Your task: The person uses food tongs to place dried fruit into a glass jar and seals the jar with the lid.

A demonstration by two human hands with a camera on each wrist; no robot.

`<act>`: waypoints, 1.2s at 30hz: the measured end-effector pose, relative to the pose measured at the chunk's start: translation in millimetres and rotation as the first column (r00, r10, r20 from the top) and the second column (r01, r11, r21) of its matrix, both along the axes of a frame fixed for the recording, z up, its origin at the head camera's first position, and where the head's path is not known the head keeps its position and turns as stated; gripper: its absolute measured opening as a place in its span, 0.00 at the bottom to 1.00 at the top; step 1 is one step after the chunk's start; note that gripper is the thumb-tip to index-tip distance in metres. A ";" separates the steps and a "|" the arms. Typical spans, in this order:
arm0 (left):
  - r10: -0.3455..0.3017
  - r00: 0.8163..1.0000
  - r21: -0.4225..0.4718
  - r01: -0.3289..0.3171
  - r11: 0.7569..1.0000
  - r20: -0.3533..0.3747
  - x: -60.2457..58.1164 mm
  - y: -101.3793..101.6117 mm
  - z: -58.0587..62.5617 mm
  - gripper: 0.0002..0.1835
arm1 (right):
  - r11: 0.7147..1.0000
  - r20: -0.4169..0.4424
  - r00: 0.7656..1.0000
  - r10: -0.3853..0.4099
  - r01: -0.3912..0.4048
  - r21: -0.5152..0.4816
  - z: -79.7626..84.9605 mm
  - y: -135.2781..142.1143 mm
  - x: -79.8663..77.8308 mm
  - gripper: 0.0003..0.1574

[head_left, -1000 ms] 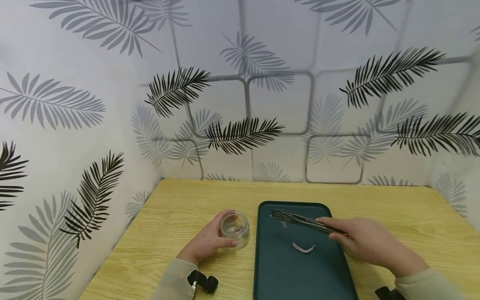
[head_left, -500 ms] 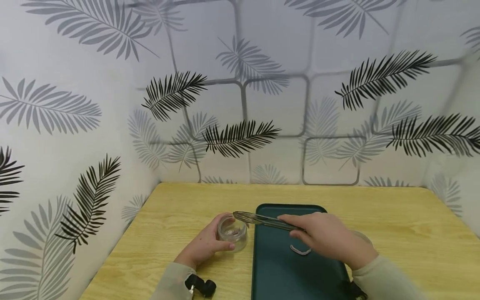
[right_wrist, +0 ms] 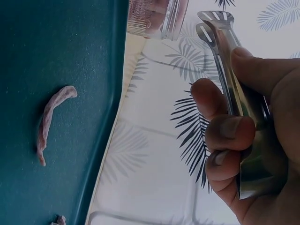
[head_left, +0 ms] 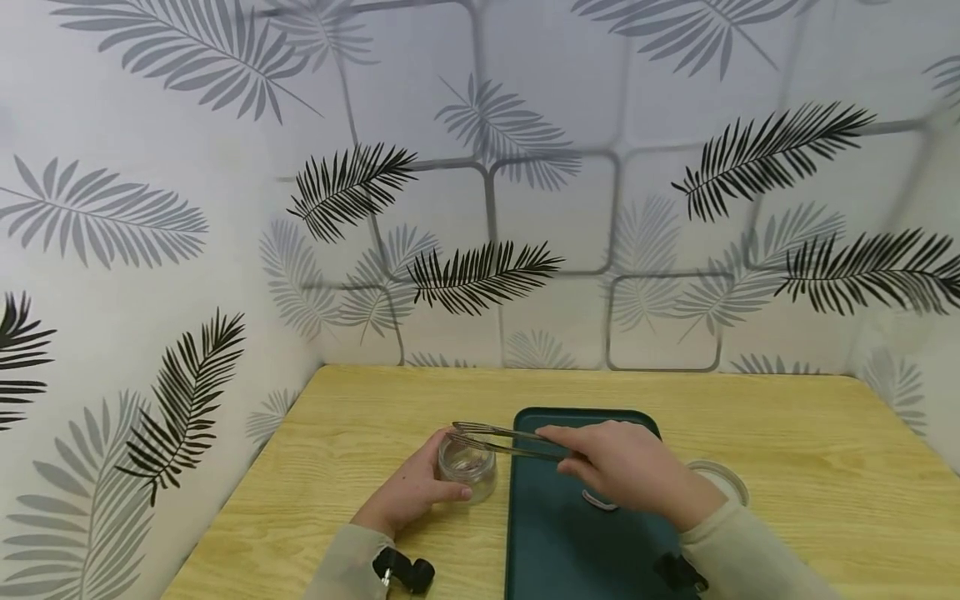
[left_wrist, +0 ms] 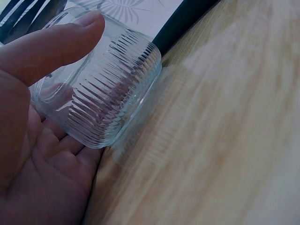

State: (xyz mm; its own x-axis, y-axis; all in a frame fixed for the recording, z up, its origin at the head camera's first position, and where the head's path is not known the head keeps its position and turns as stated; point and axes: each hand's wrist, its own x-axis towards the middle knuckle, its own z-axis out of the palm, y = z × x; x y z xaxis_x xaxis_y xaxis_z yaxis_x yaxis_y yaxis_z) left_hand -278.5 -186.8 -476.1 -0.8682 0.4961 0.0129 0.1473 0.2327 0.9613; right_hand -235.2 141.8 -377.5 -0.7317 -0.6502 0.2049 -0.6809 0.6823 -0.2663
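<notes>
My left hand holds a small clear glass jar, thumb on one side and fingers on the other. Pinkish-brown pieces show through its ribbed wall. The jar stands upright on the table, just left of a dark green tray. In my right hand is a pair of metal tongs, gripped between thumb and fingers. Their slotted tips lie over the jar's mouth in the head view, spread apart with nothing between them. A curved, shrivelled pinkish strip lies on the tray, partly hidden by my right hand in the head view.
Another small shrivelled piece shows at the lower edge of the right wrist view, on the tray. A round lid-like disc lies right of the tray, partly behind my right forearm. A patterned wall borders the wooden table.
My right hand has carried the tongs left from the tray to over the jar, and their tips have spread. The piece near the tips on the tray is gone. My left hand stays at the jar.
</notes>
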 end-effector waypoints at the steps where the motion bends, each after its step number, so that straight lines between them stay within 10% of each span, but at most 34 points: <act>1: 0.003 1.000 0.001 -0.003 1.000 0.008 0.2 0.2 0.4 0.46 | 1.000 0.005 1.000 0.003 -0.003 -0.001 -0.1 0.3 -0.2 0.31; 36: -0.007 1.000 0.004 0.007 1.000 -0.023 -3.4 -3.4 -4.8 0.46 | 0.995 0.182 0.979 -0.090 0.096 -0.023 -24.8 112.3 21.7 0.34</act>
